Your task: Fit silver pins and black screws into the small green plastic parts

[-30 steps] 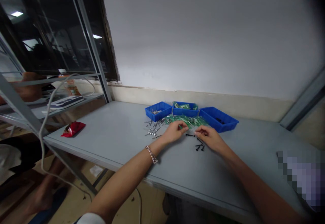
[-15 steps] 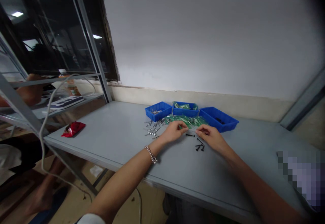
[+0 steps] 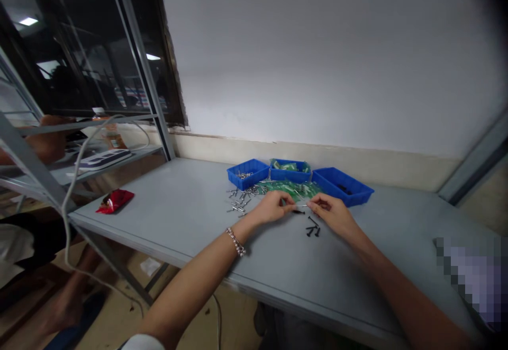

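My left hand is closed in a pinch, its thumb and fingertips at the left end of a black screw. That end of the screw is hidden by the fingers. Close by on the right, my right hand pinches a thin silver rivet pointing toward the left hand. Several black screws lie on the table below the right hand. Loose silver rivets are scattered left of my left hand. Just behind both hands lie green-printed clear plastic bags.
At the back stand a blue bin of rivets, a blue bin of green packets and a blue bin with dark pieces. A red packet lies far left on the table. Another person's arm shows beyond the metal frame.
My left fingertips have come down to the black screw, covering its left end. The silver rivet at my right fingertips now shows more plainly. The bins and loose parts stay put.
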A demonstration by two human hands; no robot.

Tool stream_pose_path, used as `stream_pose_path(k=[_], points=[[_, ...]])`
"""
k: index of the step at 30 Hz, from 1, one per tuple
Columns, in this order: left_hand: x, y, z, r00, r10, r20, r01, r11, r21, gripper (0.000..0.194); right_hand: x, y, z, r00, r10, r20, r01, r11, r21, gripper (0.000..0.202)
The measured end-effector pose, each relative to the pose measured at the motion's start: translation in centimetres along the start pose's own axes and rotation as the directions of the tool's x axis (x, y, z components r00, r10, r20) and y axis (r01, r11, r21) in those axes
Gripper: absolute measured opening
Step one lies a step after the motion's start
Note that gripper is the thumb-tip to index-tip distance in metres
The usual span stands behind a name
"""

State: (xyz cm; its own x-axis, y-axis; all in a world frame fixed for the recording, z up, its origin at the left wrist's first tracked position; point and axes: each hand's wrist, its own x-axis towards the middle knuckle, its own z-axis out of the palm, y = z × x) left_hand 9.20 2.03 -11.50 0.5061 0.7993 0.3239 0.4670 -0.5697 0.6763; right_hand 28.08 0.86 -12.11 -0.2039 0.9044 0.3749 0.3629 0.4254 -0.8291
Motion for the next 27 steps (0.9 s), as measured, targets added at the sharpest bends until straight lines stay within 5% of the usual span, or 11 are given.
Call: stream_pose_path(k=[7,17,21,24,27], points=[[-0.2,0.6,0.7,0.987,0.072,0.141,-0.070,0.997,-0.018,0.015,0.0,0.1,0.1,0.999,-0.047,-0.011,0.047,0.998,-0.046,0.021],[-0.1,1.8,1.2,1.000,0.016,-0.017,-0.018,0.994,-0.109,0.017,-0.2,-0.4,0.8,0.992,-0.116,-0.057,0.117,0.993,0.023,0.017],[0.2,1.2,-0.3,0.986,0.024,-0.167,-0.032,0.998,-0.047,0.014,0.1,-0.5,0.1,0.984,-0.094,-0.149,0.101,0.994,0.040,0.021],[0.3,-0.7,-3.2,0.899,0.016,-0.438,0.016,0.997,0.069,0.013,0.2,-0.4,-0.5,0.974,-0.065,-0.215,0.071,0.997,0.018,0.027],[0.0,-3.1,-6.4,0.729,-0.045,-0.683,0.134,0.988,0.078,0.015,0.2,-0.3,-0.9,0.975,-0.066,-0.213,0.065,0.998,-0.013,0.031]])
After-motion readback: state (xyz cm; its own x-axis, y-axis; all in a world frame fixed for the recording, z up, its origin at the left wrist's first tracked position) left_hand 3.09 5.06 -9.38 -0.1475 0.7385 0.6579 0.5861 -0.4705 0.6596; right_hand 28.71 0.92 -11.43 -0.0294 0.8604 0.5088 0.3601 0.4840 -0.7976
